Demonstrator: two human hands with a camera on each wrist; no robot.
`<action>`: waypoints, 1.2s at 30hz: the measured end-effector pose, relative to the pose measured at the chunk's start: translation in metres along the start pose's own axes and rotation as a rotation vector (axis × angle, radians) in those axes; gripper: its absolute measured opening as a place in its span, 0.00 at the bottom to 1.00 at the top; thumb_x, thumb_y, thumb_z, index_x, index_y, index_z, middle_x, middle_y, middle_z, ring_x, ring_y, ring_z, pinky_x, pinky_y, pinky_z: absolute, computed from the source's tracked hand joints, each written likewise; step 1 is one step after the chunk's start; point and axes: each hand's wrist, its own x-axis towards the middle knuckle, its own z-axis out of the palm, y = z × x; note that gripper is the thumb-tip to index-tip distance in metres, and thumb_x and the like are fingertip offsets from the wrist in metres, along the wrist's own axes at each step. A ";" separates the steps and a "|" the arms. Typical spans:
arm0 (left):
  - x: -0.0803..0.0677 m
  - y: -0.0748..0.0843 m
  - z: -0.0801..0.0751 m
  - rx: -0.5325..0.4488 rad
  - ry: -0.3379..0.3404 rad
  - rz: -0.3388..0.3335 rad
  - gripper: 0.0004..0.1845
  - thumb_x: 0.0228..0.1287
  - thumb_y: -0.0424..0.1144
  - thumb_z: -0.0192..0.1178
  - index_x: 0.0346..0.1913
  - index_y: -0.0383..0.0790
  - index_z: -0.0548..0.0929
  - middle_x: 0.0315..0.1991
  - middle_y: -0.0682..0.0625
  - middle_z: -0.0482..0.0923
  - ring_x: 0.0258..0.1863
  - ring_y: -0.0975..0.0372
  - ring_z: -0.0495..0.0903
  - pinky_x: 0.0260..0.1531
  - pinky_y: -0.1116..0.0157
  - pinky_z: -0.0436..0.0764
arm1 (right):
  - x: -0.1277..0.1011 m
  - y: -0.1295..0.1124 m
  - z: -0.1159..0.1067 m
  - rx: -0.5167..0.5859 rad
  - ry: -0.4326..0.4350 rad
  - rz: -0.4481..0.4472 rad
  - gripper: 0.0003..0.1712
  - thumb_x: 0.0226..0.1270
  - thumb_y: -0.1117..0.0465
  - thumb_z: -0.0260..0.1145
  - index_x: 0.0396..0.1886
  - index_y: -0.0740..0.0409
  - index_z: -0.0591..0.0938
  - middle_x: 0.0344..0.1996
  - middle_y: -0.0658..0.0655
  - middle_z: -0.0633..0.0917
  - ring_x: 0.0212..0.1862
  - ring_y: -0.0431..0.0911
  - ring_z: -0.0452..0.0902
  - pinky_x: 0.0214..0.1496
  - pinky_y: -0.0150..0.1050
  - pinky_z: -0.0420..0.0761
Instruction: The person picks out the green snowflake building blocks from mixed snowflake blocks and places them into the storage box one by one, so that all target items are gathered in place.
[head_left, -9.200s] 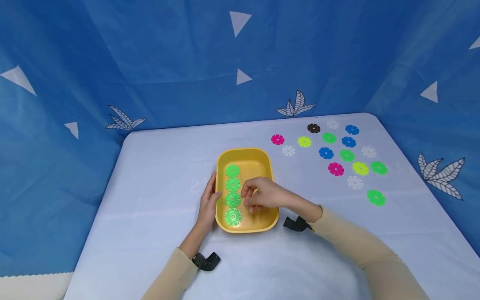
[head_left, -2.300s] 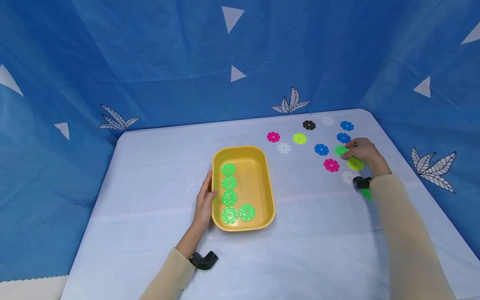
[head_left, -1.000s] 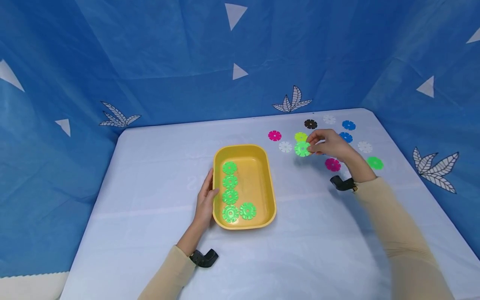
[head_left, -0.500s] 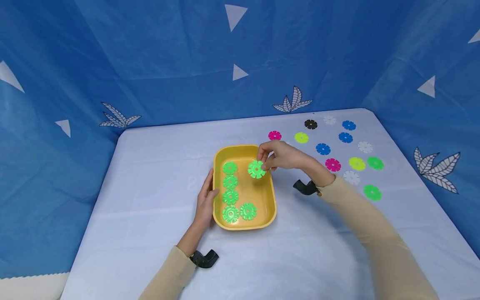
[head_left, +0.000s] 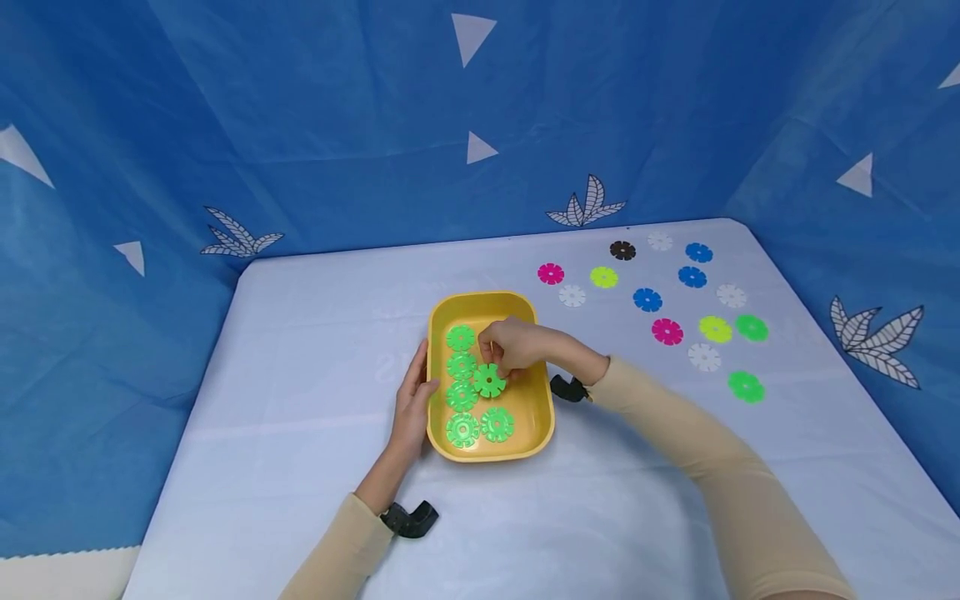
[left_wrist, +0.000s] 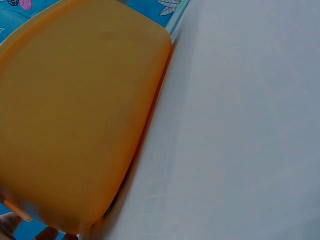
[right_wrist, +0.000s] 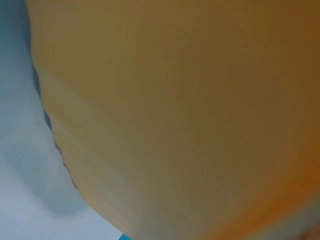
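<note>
In the head view a yellow plastic tray (head_left: 545, 392) sits mid-table. My left hand (head_left: 410, 408) holds its left side, thumb over the rim and fingers along the outer wall; the left wrist view has the fingertips (left_wrist: 47, 233) at the tray's edge. Inside, green notched discs (head_left: 462, 396) form a column by the left wall, with another green disc (head_left: 497, 424) at the near end. Over the tray, my right hand (head_left: 517, 343) pinches a green snowflake disc (head_left: 489, 381) beside the column. The tray's wall fills most of the right wrist view, and only a blurred bit of hand shows there.
Loose discs lie at the table's right: pink (head_left: 667, 332), blue (head_left: 647, 300), yellow (head_left: 716, 329), white (head_left: 704, 357), black (head_left: 622, 251) and two green ones, including a near green disc (head_left: 746, 387). A blue curtain (head_left: 360, 125) rises behind the white tablecloth (head_left: 300, 350).
My right hand let go of one green disc at the tray's near end, picked another from the table's right, and brought it left into the tray. My left hand stays at the tray.
</note>
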 end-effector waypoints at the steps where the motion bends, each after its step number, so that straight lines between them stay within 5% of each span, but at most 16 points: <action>1: 0.000 0.000 0.000 -0.001 -0.001 0.000 0.34 0.72 0.30 0.40 0.79 0.47 0.49 0.79 0.53 0.44 0.78 0.58 0.47 0.74 0.54 0.53 | 0.001 0.000 0.001 -0.015 -0.005 0.008 0.09 0.57 0.76 0.67 0.35 0.64 0.78 0.25 0.55 0.78 0.23 0.49 0.83 0.31 0.37 0.85; 13: -0.001 0.000 -0.001 0.016 0.004 -0.011 0.34 0.73 0.31 0.40 0.79 0.51 0.50 0.79 0.57 0.46 0.77 0.61 0.49 0.73 0.65 0.56 | 0.005 0.001 0.011 -0.117 -0.029 0.062 0.10 0.52 0.78 0.65 0.33 0.63 0.80 0.27 0.54 0.77 0.19 0.44 0.76 0.23 0.30 0.78; 28: -0.001 -0.001 -0.002 0.017 -0.006 -0.007 0.33 0.73 0.32 0.40 0.79 0.50 0.50 0.79 0.56 0.45 0.78 0.61 0.46 0.75 0.59 0.52 | 0.007 -0.002 0.015 -0.199 -0.033 0.101 0.09 0.52 0.77 0.65 0.33 0.63 0.80 0.24 0.53 0.75 0.20 0.44 0.77 0.21 0.28 0.73; 36: -0.001 -0.001 -0.002 0.008 -0.009 -0.009 0.34 0.73 0.33 0.41 0.79 0.49 0.49 0.79 0.57 0.45 0.78 0.60 0.49 0.65 0.80 0.62 | 0.007 -0.001 0.016 -0.249 -0.031 0.093 0.10 0.52 0.77 0.64 0.28 0.59 0.77 0.23 0.52 0.74 0.20 0.42 0.73 0.22 0.28 0.70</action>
